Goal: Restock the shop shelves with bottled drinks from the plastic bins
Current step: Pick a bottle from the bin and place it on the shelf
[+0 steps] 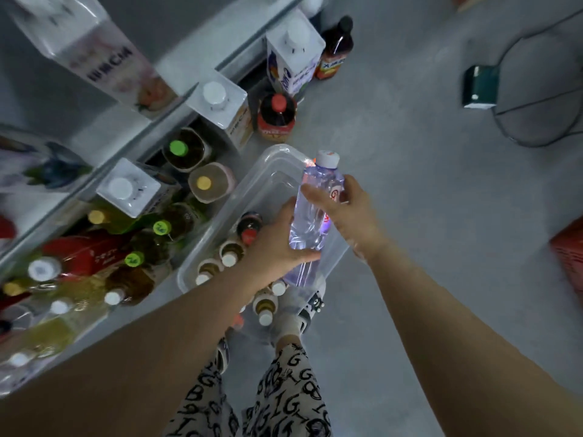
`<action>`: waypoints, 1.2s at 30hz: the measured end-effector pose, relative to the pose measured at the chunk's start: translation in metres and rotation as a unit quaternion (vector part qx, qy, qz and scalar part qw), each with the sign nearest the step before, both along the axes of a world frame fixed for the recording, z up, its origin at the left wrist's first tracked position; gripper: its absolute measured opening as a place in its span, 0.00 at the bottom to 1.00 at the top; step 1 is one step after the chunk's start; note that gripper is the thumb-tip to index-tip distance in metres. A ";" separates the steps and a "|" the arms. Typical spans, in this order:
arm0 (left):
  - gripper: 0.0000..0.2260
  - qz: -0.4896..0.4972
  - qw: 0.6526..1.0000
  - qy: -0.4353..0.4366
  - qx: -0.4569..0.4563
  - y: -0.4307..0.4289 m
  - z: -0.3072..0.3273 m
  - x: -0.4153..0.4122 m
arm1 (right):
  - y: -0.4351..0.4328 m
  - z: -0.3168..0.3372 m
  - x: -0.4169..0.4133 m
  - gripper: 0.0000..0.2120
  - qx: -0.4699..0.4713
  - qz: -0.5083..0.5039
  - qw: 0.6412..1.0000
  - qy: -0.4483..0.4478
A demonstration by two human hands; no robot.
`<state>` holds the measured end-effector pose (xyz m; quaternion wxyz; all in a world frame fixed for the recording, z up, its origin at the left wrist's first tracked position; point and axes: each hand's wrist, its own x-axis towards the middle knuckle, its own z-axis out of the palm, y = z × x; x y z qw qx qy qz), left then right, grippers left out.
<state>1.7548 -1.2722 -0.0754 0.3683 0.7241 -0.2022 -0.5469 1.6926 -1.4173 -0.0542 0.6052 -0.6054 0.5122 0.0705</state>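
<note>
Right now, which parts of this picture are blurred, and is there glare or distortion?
Head view: the cartons on the upper shelves are smeared by blur; the clear plastic water bottle with a white cap, held in both the left hand and right hand, is sharper. Shelf edges bend, wide-angle. Light is dim; no strong glare.

A clear water bottle (315,209) with a white cap, tilted, sits mid-frame above a transparent plastic bin (277,165) on the floor. Small capped bottles (230,253) stand in the bin's lower end.

Clear, purple-tinted water bottle (315,212) with white cap (328,159); transparent bin (268,171); grey floor (426,184); cream trousers (284,395) printed with black letters.
</note>
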 end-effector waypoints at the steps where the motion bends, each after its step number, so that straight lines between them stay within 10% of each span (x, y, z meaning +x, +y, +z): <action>1: 0.43 0.013 1.000 -0.006 -0.005 0.006 0.009 0.000 | 0.007 0.008 0.004 0.16 0.010 0.013 1.000 -0.005; 13: 0.40 0.024 0.991 0.123 -0.048 0.106 0.107 0.033 | 0.097 0.092 -0.008 0.21 0.200 -0.030 0.978 -0.047; 17: 0.34 0.041 0.990 0.116 -0.062 0.138 0.122 0.027 | 0.129 0.098 -0.012 0.31 0.177 0.004 0.983 -0.052; 36: 0.41 0.205 0.977 0.006 -0.061 0.323 0.174 -0.090 | 0.293 0.156 -0.074 0.18 0.114 0.203 0.970 -0.073</action>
